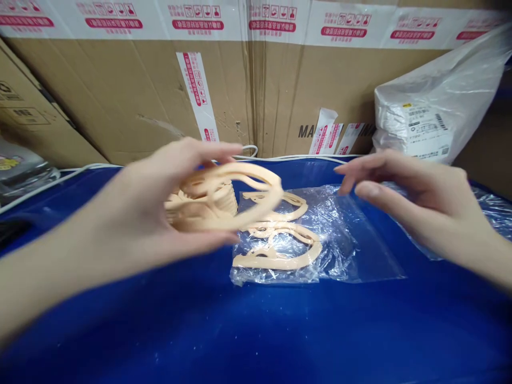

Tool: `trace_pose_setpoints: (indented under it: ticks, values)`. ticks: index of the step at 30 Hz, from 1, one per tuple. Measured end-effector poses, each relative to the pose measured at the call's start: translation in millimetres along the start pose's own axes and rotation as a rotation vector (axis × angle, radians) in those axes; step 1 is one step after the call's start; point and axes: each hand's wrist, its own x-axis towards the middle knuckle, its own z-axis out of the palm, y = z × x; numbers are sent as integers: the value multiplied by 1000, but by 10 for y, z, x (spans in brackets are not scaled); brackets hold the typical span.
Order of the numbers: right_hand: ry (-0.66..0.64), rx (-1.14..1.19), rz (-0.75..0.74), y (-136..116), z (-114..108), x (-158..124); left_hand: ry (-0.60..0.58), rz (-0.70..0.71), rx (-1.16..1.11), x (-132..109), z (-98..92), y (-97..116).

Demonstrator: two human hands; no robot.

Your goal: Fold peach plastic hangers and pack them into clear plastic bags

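Note:
My left hand (146, 194) grips a beige plastic folding hanger (270, 200), its thumb below and fingers above; the hanger is blurred by motion. Behind that hand, partly hidden, more beige hangers (224, 200) form a stack. Two folded hangers (298, 262) lie in a clear plastic bag (372, 261) on the blue surface, just right of the held one. Over the bag's right side hovers my right hand (424, 194), holding nothing, with a gap between thumb and fingers.
Large cardboard boxes (136, 85) stand along the back of the blue table (256, 330). A white plastic bag with a label (424, 117) is at the back right. More clear plastic (492, 208) lies at the right edge. A white cable (296, 158) runs along the back.

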Motion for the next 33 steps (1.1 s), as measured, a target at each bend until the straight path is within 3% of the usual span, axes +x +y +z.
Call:
trace_pose_setpoints:
  ticks: [3,5,9,17,26,29,31,33]
  values:
    - [-358,389,167,-203,74,-104,-41,151,-71,-78,250,365]
    - [-568,563,274,-265,128,-145,-60,211,-90,-134,386,498]
    - [-722,806,408,-231,181,-130,-46,237,18,-202,502,523]
    - [-665,919,436,-97,151,-78,-28,257,110,-180,517,359]
    - [-678,920,434,-74,158,-81,2,297,137,-199,565,354]
    - [-644,760,355,-95,144,-103,23,312,155,-217,572,346]
    - [-490,559,224,-119,141,-127,33,311,132,-232,578,346]
    - [-325,329,3,-146,148,-152,40,298,104,-247,590,359]
